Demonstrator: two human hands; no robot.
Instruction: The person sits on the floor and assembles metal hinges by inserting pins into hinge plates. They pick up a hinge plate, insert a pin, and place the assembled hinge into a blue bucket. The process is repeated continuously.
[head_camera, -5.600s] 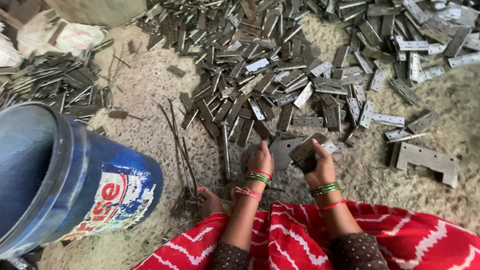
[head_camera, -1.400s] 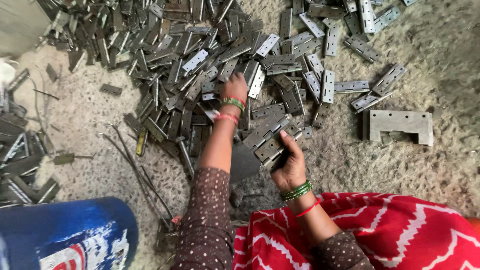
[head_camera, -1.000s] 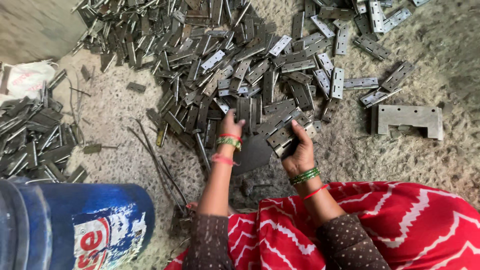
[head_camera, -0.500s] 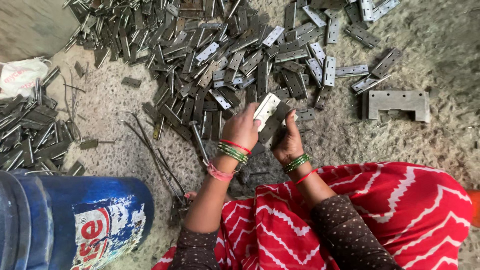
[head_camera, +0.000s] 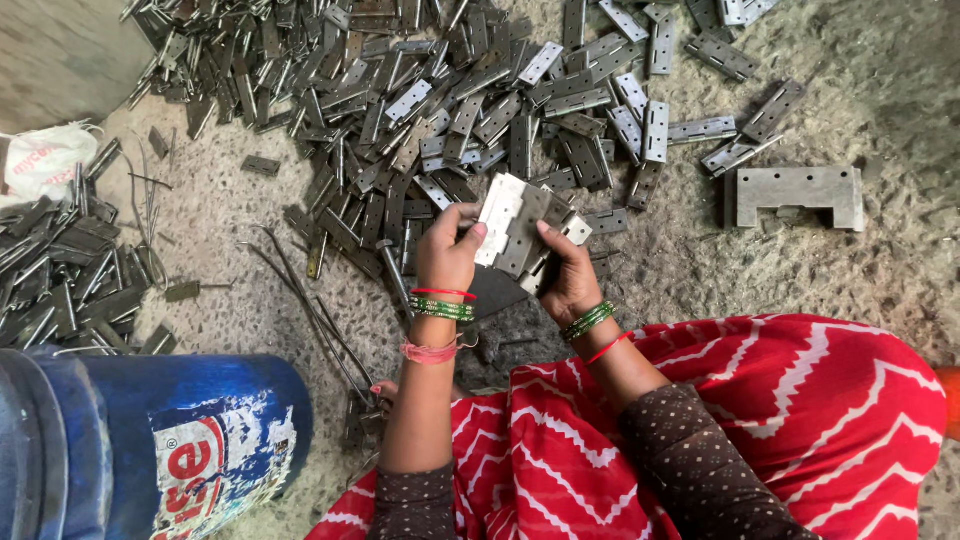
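Metal hinge plates, pale grey and stacked into a small bundle, are sitting between both hands just above the middle of the frame. The bundle's long axis is running from upper left to lower right, slightly tilted, with its flat faces turned up toward the camera and its lower end pointing toward the person's lap. The left hand is gripping the left edge, its fingers curled over the plates; the right hand is clasping the right and lower side, thumb lying across the top. Both are wearing green and red bangles at the wrist.

Behind the bundle, a large loose heap of hinges is spreading across the upper half of the frame on the rough concrete floor. A second pile of darker strips is lying at the left edge, beside a white sack. Thin wire rods are lying left of the left forearm. A notched steel block is resting at the upper right, well apart from the hands. A blue drum is filling the lower left corner, near the left elbow. Red patterned cloth is covering the lap at lower right.
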